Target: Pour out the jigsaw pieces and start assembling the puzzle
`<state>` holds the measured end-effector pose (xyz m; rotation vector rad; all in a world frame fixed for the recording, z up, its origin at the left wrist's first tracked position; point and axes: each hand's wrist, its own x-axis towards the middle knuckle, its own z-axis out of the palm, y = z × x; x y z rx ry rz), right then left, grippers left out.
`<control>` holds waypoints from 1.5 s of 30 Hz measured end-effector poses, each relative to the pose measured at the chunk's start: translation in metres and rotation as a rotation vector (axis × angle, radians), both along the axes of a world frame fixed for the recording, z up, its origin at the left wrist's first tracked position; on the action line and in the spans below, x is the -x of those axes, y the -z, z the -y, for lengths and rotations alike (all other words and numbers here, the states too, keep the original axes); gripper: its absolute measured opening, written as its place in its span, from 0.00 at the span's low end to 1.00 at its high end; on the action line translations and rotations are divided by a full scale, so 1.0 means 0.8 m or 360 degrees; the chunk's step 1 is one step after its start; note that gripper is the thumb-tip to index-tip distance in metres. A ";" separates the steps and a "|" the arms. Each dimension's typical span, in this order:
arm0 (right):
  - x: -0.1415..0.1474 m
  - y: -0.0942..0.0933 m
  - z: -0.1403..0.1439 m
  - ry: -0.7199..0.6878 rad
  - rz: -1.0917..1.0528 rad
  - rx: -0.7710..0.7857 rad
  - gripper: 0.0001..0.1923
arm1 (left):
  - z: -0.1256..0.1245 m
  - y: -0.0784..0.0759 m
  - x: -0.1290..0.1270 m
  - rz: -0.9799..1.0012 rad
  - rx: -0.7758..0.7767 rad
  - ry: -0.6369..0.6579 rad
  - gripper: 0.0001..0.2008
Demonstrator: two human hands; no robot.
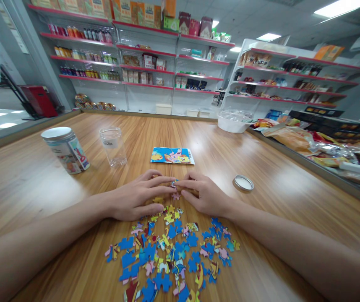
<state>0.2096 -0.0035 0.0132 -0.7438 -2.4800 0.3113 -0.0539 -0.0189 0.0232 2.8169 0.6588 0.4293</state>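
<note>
Puzzle pieces (192, 239) lie scattered across the near middle of the tabletop (139, 126), mostly blue, with yellow and pink among them; they look several dozen strong, but overlap too much for an exact count. Each should be light, thin and fairly stiff, its narrow tabs the part likeliest to bend, so a fingertip pinch on opposite edges would suit. At the far edge of the scatter, a few small pieces (175, 195) sit between two hands. The left hand (139, 195) is spread low, fingers extended, gripping nothing visible; the right hand (205, 193) is loosely curled, fingertips at those pieces, and whether it pinches one I cannot tell. Beyond them lies one picture card (173, 155). Far left stand two containers: one lidded canister (65, 150) and one clear jar (113, 147). One loose round lid (243, 183) rests to the right.
</note>
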 end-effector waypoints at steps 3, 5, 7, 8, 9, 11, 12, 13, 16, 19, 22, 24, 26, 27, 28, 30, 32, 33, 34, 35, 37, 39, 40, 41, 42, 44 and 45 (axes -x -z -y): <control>0.000 0.000 0.000 0.0038 0.0034 -0.0039 0.15 | 0.002 0.000 -0.002 0.0004 -0.0041 0.0038 0.23; 0.001 0.000 -0.001 0.0076 0.0026 -0.0044 0.15 | 0.002 0.000 -0.003 0.0022 -0.0040 0.0041 0.22; 0.001 0.000 -0.002 0.0101 -0.0001 -0.0046 0.14 | 0.003 -0.001 -0.003 0.0051 -0.0028 0.0033 0.21; 0.000 0.000 -0.003 0.0105 -0.0017 -0.0050 0.14 | 0.003 -0.001 -0.002 0.0066 -0.0018 0.0025 0.20; 0.000 0.000 -0.003 0.0105 -0.0032 -0.0054 0.14 | 0.002 -0.002 -0.002 0.0081 -0.0006 0.0017 0.19; 0.000 0.001 -0.004 0.0094 -0.0055 -0.0068 0.13 | 0.001 -0.001 -0.001 0.0125 0.0006 -0.0005 0.17; 0.000 0.001 -0.005 0.0084 -0.0064 -0.0075 0.12 | 0.000 -0.001 -0.001 0.0149 0.0003 -0.0019 0.15; -0.001 0.001 -0.006 0.0072 -0.0071 -0.0079 0.12 | -0.001 0.000 0.000 0.0173 -0.0008 -0.0032 0.15; -0.001 0.000 -0.006 0.0027 -0.0095 -0.0073 0.12 | -0.004 0.002 0.001 0.0234 -0.0046 -0.0078 0.14; 0.000 -0.002 -0.005 -0.0014 -0.0110 -0.0053 0.12 | -0.005 0.005 0.001 0.0257 -0.0049 -0.0086 0.14; 0.000 -0.003 -0.003 -0.0037 -0.0093 -0.0040 0.12 | -0.006 0.007 0.002 0.0257 -0.0036 -0.0068 0.15; 0.000 -0.004 -0.003 -0.0059 -0.0076 -0.0031 0.13 | -0.007 0.009 0.003 0.0269 -0.0022 -0.0079 0.15; 0.000 -0.005 -0.002 -0.0087 -0.0072 -0.0022 0.13 | -0.008 0.010 0.003 0.0282 -0.0013 -0.0091 0.16; 0.000 -0.005 -0.002 -0.0099 -0.0072 -0.0019 0.13 | -0.008 0.011 0.003 0.0286 -0.0014 -0.0089 0.16; 0.000 -0.005 -0.002 -0.0107 -0.0073 -0.0017 0.13 | -0.009 0.011 0.003 0.0289 -0.0016 -0.0085 0.16; 0.000 -0.005 -0.002 -0.0113 -0.0071 -0.0018 0.13 | -0.009 0.012 0.003 0.0298 -0.0026 -0.0072 0.16; 0.000 -0.005 -0.002 -0.0109 -0.0070 -0.0019 0.13 | -0.009 0.012 0.003 0.0311 -0.0033 -0.0064 0.15; 0.000 -0.005 -0.002 -0.0107 -0.0070 -0.0020 0.13 | -0.009 0.012 0.004 0.0313 -0.0036 -0.0059 0.15; 0.000 -0.005 -0.002 -0.0104 -0.0071 -0.0021 0.13 | -0.009 0.011 0.004 0.0315 -0.0039 -0.0053 0.14; 0.000 -0.005 -0.002 -0.0103 -0.0071 -0.0023 0.13 | -0.009 0.010 0.003 0.0317 -0.0040 -0.0047 0.14; 0.001 -0.004 -0.002 -0.0104 -0.0072 -0.0027 0.13 | -0.008 0.008 0.003 0.0337 -0.0036 -0.0045 0.13; 0.001 -0.004 -0.002 -0.0103 -0.0076 -0.0028 0.13 | -0.006 0.005 0.001 0.0376 -0.0024 -0.0055 0.12; 0.001 -0.003 -0.003 -0.0100 -0.0077 -0.0027 0.13 | -0.006 0.004 0.000 0.0394 -0.0019 -0.0065 0.12; 0.001 -0.003 -0.003 -0.0097 -0.0076 -0.0026 0.13 | -0.005 0.003 0.000 0.0408 -0.0019 -0.0074 0.12; 0.001 -0.003 -0.003 -0.0093 -0.0076 -0.0027 0.12 | -0.004 0.002 -0.001 0.0415 -0.0020 -0.0084 0.12; -0.001 -0.005 -0.002 -0.0086 -0.0090 -0.0033 0.11 | -0.003 0.000 -0.001 0.0406 -0.0028 -0.0101 0.11; -0.002 -0.006 -0.001 -0.0093 -0.0107 -0.0029 0.11 | -0.003 0.000 0.000 0.0387 -0.0032 -0.0107 0.10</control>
